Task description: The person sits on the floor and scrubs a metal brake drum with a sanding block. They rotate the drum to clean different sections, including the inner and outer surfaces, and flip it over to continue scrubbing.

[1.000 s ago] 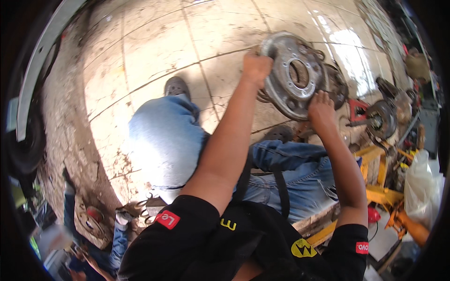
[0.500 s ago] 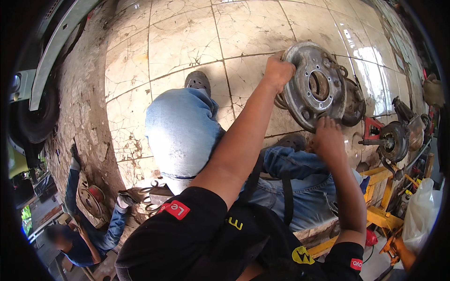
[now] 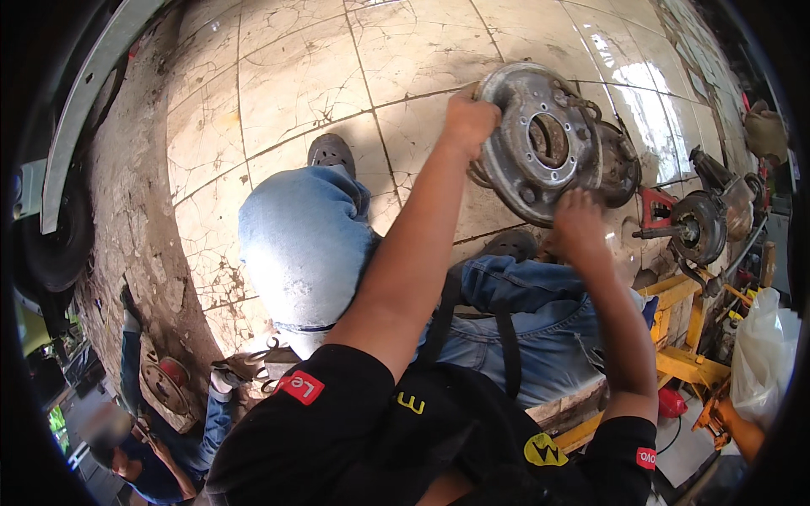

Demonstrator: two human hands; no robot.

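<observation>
A round, greasy grey brake backing plate stands tilted above the tiled floor, with a large centre hole ringed by small bolt holes. My left hand is closed round its upper left rim. At the plate's lower right edge my right hand has its fingers curled against the rim; the fingertips are partly hidden. Behind the plate, to the right, sits another dark round brake part, partly covered by it.
An axle hub rests near a red stand at right. A yellow metal frame and a white plastic bag lie closer. At lower left another person sits near a rusty round part.
My view has turned slightly, shifting the scene leftward. Both hands stay at the brake backing plate; the right fingers look more curled at its lower edge.
</observation>
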